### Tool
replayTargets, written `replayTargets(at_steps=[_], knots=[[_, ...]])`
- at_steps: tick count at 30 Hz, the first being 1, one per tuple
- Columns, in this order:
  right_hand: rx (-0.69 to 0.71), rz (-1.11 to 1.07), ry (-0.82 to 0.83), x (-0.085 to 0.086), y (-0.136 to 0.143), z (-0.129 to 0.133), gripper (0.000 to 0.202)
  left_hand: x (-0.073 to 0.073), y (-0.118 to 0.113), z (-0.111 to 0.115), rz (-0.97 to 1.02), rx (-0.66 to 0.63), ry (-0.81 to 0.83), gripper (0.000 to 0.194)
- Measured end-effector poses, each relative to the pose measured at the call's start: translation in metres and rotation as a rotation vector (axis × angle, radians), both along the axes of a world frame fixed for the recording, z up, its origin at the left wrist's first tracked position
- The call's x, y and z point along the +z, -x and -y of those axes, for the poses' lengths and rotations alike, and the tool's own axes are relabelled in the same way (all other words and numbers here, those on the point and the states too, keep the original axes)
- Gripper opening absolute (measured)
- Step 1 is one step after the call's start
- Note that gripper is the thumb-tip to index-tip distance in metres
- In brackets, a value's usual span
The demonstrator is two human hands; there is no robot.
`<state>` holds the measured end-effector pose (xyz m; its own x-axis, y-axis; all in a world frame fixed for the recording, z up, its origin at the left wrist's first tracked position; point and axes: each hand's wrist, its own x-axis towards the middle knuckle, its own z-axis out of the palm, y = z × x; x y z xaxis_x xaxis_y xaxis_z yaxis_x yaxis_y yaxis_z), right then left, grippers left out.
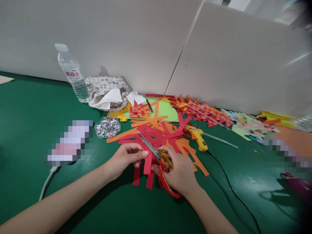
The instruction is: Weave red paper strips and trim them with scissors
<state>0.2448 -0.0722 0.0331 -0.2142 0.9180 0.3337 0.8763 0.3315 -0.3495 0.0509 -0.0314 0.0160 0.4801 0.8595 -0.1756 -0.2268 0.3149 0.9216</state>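
Bottle (73, 76) and glue gun (196, 135) flanked the paper strips (156, 133). Left hand (129, 156): angled inward, pinching a red strip (147, 164). Right hand (179, 169): closed around scissors (159, 159) above the strips.

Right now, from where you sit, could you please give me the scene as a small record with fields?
left grip: holding a red paper strip
right grip: holding red-handled scissors
beneath and beyond them: loose red and orange strips
to the right: yellow glue gun, black cord
to the left: tray of googly eyes
near the wall: water bottle, patterned pouch
surface: green table
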Motion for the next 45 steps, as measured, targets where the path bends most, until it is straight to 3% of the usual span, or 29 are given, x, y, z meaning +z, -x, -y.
replayTargets(at_steps=[13,22,28,35,42,45], knots=[[0.005,-0.018,0.035,-0.0002,0.0002,0.0003,0.043,-0.005,-0.0006,0.0019,-0.045,-0.076,-0.027,0.026],[-0.023,-0.058,0.049,-0.0023,0.0016,0.0015,0.036,-0.0027,-0.0014,0.0006,-0.058,-0.058,-0.014,0.029],[-0.009,-0.053,0.071,0.0003,0.002,0.0003,0.041,0.001,-0.0025,0.003,-0.116,-0.087,0.001,0.031],[-0.037,-0.285,0.207,0.0005,0.0002,0.0012,0.038,0.0045,-0.0035,0.0032,-0.105,-0.098,0.005,0.03],[-0.089,-0.75,0.322,-0.0038,-0.0005,-0.0041,0.04,0.0014,-0.0032,-0.0008,-0.162,0.073,-0.02,0.031],[-0.076,-0.803,0.431,-0.0018,0.0032,-0.0032,0.045,0.0,-0.0042,-0.0017,-0.178,0.079,-0.016,0.03]])
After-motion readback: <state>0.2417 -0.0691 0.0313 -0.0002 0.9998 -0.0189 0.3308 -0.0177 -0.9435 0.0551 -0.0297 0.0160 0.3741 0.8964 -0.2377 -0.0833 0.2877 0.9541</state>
